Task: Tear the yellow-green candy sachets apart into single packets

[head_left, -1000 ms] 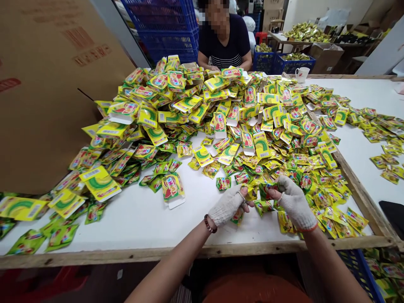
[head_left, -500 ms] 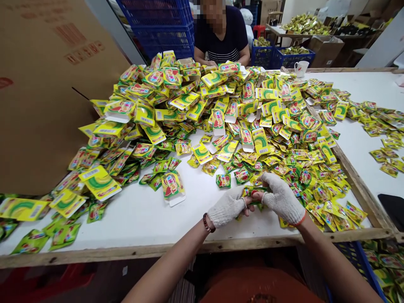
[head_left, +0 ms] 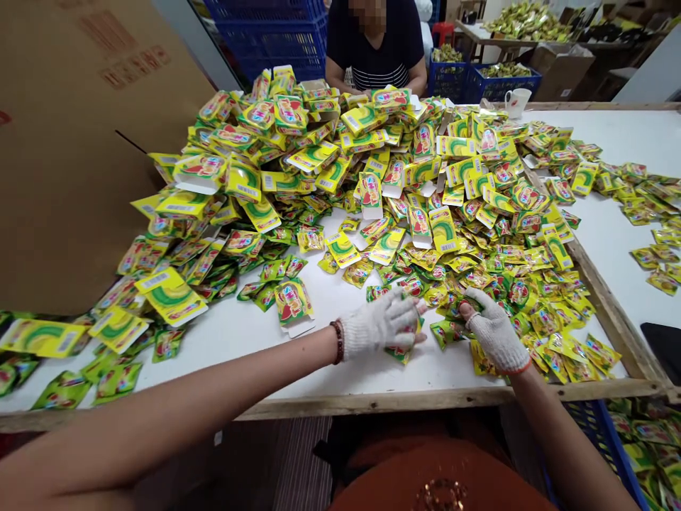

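Observation:
My left hand (head_left: 380,325), in a white fingerless knit glove with a beaded bracelet at the wrist, lies over the table with its fingers stretched to the right. Partly covered by it is a green and red sachet (head_left: 400,353). On the right, my right hand (head_left: 497,332), also gloved, is at the near edge of the sachet heap with thumb and index finger apart; its other fingers are mostly hidden. Just left of its thumb lies a green sachet (head_left: 445,332). Left of my left hand, a small yellow-green carton (head_left: 294,304) lies with its end flap open.
A large heap of cartons (head_left: 313,152) and loose sachets (head_left: 547,319) covers the table's middle. A big cardboard box (head_left: 69,177) stands left. Wooden strips (head_left: 611,312) edge the table. Across sits another person (head_left: 375,53). A white mug (head_left: 517,103) stands far right.
My hands were together around sachets and are now apart. My left hand has turned and lies flatter over a sachet; my right hand has shifted slightly right. The camera view has tilted down.

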Demonstrator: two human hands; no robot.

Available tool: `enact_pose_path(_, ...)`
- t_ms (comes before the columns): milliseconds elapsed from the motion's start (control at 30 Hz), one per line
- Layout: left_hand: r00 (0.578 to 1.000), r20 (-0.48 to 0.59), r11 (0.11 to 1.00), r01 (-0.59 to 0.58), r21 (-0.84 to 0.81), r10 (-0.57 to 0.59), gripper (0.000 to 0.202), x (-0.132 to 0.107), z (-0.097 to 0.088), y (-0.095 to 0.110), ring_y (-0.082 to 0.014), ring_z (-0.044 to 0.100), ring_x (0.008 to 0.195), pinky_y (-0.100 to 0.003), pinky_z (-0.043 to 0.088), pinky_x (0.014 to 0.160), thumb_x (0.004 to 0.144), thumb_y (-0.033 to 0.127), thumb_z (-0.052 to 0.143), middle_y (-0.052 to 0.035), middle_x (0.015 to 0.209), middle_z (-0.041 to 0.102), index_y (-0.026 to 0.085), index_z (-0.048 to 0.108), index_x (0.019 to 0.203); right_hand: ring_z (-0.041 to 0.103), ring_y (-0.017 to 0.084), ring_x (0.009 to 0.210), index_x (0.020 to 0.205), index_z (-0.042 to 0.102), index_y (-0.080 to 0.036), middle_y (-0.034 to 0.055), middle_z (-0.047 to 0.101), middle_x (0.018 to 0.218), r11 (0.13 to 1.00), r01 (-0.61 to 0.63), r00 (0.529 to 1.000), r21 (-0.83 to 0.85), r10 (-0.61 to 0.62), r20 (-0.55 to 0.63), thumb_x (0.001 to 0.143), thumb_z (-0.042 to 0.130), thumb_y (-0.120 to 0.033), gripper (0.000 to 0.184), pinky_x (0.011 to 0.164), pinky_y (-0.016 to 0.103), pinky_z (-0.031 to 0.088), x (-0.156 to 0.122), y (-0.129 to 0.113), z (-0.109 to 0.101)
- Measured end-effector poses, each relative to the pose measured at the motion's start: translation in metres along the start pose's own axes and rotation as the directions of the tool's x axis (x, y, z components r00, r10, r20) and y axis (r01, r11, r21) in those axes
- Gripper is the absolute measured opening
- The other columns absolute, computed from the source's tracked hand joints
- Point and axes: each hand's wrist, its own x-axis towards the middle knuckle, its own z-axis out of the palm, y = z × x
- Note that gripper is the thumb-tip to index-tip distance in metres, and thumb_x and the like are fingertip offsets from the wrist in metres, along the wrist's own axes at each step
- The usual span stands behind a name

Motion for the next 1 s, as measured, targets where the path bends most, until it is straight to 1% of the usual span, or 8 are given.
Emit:
enact_pose_path(67, 0.993, 0.020, 0.986, -0.111, -0.125, 0.115, 0.035, 0.007, 0.009, 0.007, -0.0189, 0.046, 0.134, -0.049, 0.025, 0.116, 0.087, 0.010, 0.063, 0.0025, 0.141, 0.056, 0.039, 0.064, 0.106, 0.064, 0.021, 0.072, 0.105, 0.064, -0.018, 0.0071, 0.068, 0.091, 0.998, 0.032, 0.998, -0.050, -0.034, -0.043, 0.081, 0.061, -0.051, 0.041, 0.055, 0.030, 0.057, -0.002, 0.004, 0.000)
enact_pose_path(133, 0.994, 0.034, 0.977, -0.092, -0.193, 0.101, 0.021, 0.014, 0.009, 0.015, -0.0179, 0.051, 0.126, -0.045, 0.026, 0.116, 0.083, 0.011, 0.065, 0.0025, 0.123, 0.066, 0.032, 0.064, 0.087, 0.064, 0.021, 0.074, 0.104, 0.064, -0.018, 0.0075, 0.068, 0.092, 0.997, 0.038, 0.997, -0.070, -0.042, -0.059, 0.082, 0.060, -0.055, 0.043, 0.056, 0.030, 0.058, -0.003, 0.007, 0.000)
enact_pose_path(300, 0.979, 0.070, 0.979, 0.196, -0.056, -0.192, 0.030, 0.010, -0.007, 0.026, -0.0260, 0.059, 0.094, -0.047, 0.037, 0.103, 0.063, 0.016, 0.069, -0.0073, 0.094, 0.065, 0.022, 0.057, 0.090, 0.063, 0.020, 0.070, 0.115, 0.060, -0.019, 0.0055, 0.066, 0.087, 0.996, -0.042, 0.997, 0.084, 0.047, -0.054, 0.083, 0.061, -0.061, 0.052, 0.053, 0.032, 0.058, -0.011, 0.016, 0.001)
enact_pose_path(467, 0.792, -0.118, 0.797, 0.574, -0.190, -0.599, 0.036, 0.001, 0.016, 0.046, -0.0268, 0.060, 0.094, -0.039, 0.048, 0.085, 0.072, 0.024, 0.062, -0.0115, 0.104, 0.064, 0.018, 0.055, 0.106, 0.064, 0.022, 0.075, 0.104, 0.065, -0.017, 0.0083, 0.069, 0.090, 0.992, 0.104, 0.983, -0.078, -0.115, -0.143, 0.084, 0.060, -0.051, 0.039, 0.067, 0.035, 0.056, -0.016, 0.014, 0.020)
enact_pose_path(633, 0.629, -0.236, 0.669, 0.657, -0.346, -0.740, 0.043, 0.007, 0.046, 0.062, -0.0267, 0.063, 0.091, -0.038, 0.051, 0.081, 0.073, 0.038, 0.068, -0.0109, 0.098, 0.065, 0.017, 0.055, 0.108, 0.064, 0.023, 0.091, 0.097, 0.067, -0.019, 0.0082, 0.071, 0.096, 0.920, 0.288, 0.957, -0.266, -0.284, 0.054, 0.089, 0.053, -0.037, 0.024, 0.085, 0.035, 0.050, -0.016, 0.011, 0.035)
enact_pose_path(700, 0.624, -0.274, 0.680, 0.637, -0.363, -0.731, 0.044, 0.008, 0.050, 0.063, -0.0269, 0.064, 0.091, -0.038, 0.052, 0.081, 0.073, 0.038, 0.068, -0.0116, 0.098, 0.066, 0.016, 0.055, 0.109, 0.062, 0.020, 0.083, 0.089, 0.066, -0.019, 0.0058, 0.069, 0.088, 0.895, 0.305, 0.951, -0.325, -0.265, 0.162, 0.090, 0.050, -0.034, 0.022, 0.077, 0.031, 0.048, -0.014, 0.009, 0.032)
enact_pose_path(867, 0.693, -0.445, 0.823, 0.501, -0.267, -0.567, 0.042, 0.009, 0.058, 0.060, -0.0267, 0.065, 0.089, -0.039, 0.054, 0.079, 0.073, 0.029, 0.065, -0.0125, 0.097, 0.067, 0.013, 0.056, 0.111, 0.059, 0.016, 0.074, 0.082, 0.068, -0.020, 0.0011, 0.068, 0.078, 0.857, 0.312, 0.912, -0.411, -0.149, 0.383, 0.088, 0.052, -0.027, 0.018, 0.068, 0.025, 0.043, -0.009, -0.003, 0.023)
enact_pose_path(1000, 0.719, -0.574, 0.907, 0.406, -0.111, -0.392, 0.048, 0.011, 0.067, 0.059, -0.0274, 0.065, 0.088, -0.040, 0.055, 0.077, 0.071, 0.023, 0.062, -0.0130, 0.099, 0.068, 0.012, 0.055, 0.117, 0.059, 0.017, 0.081, 0.086, 0.066, -0.019, 0.0043, 0.068, 0.085, 0.749, 0.283, 0.927, -0.599, -0.054, 0.370, 0.087, 0.053, -0.021, 0.014, 0.074, 0.025, 0.042, -0.011, -0.010, 0.034)
